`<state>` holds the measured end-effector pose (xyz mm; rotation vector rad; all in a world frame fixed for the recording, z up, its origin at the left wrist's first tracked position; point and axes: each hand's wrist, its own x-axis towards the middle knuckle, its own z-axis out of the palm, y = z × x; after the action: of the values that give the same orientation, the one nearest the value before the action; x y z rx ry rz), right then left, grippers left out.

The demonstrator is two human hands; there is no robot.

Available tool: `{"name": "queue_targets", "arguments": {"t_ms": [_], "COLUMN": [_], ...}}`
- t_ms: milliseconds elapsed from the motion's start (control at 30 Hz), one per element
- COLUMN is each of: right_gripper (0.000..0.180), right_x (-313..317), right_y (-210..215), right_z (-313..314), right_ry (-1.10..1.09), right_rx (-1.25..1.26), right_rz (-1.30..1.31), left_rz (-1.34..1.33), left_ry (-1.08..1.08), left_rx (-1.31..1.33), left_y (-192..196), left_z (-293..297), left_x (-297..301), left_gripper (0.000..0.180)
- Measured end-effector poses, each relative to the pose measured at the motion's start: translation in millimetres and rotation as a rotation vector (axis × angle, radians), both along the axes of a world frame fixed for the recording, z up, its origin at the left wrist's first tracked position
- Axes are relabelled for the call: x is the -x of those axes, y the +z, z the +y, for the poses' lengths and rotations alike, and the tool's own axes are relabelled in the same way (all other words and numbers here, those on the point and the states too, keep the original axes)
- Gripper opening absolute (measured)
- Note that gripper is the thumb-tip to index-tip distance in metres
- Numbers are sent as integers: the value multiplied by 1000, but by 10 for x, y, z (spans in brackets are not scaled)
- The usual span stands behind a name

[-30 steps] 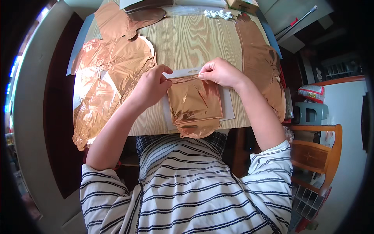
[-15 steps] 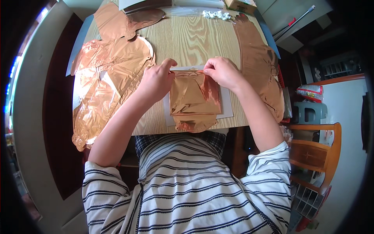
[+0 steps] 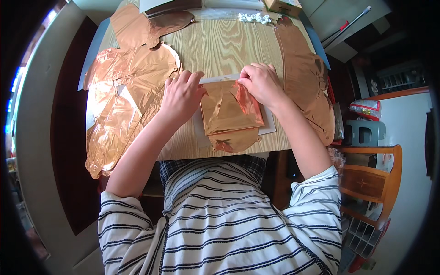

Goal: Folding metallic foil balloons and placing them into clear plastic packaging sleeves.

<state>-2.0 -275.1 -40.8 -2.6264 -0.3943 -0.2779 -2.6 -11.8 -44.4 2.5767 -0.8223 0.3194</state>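
On our wooden counter (image 3: pixel 229 46), our left hand (image 3: pixel 183 94) and right hand (image 3: pixel 259 82) now pinch the folded copper foil balloon (image 3: pixel 229 112) flat over the white card (image 3: pixel 270 124), its top edge pulled closer.

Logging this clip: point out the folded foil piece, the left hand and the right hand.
folded foil piece (image 3: pixel 228 110), head view, middle of its flat face
left hand (image 3: pixel 182 94), head view, back of hand
right hand (image 3: pixel 259 82), head view, back of hand

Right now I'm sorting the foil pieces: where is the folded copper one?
The folded copper foil piece lies on a white card at the wooden table's near edge, centre of the head view, between both hands.
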Motion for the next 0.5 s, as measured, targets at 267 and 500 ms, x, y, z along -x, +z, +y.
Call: {"name": "queue_targets", "arguments": {"t_ms": [267,500], "right_gripper": [19,32], "right_x": [-50,-39], "right_y": [-71,-126], "right_z": [-39,-76], "right_ry": [7,-102], "right_rx": [-57,-67], "right_rz": [3,-16], "left_rz": [-88,22], "left_ry": [-513,-631], "left_rx": [155,63], "left_y": [202,243], "left_z": [69,203], "left_x": [71,11], "left_gripper": [19,43]}}
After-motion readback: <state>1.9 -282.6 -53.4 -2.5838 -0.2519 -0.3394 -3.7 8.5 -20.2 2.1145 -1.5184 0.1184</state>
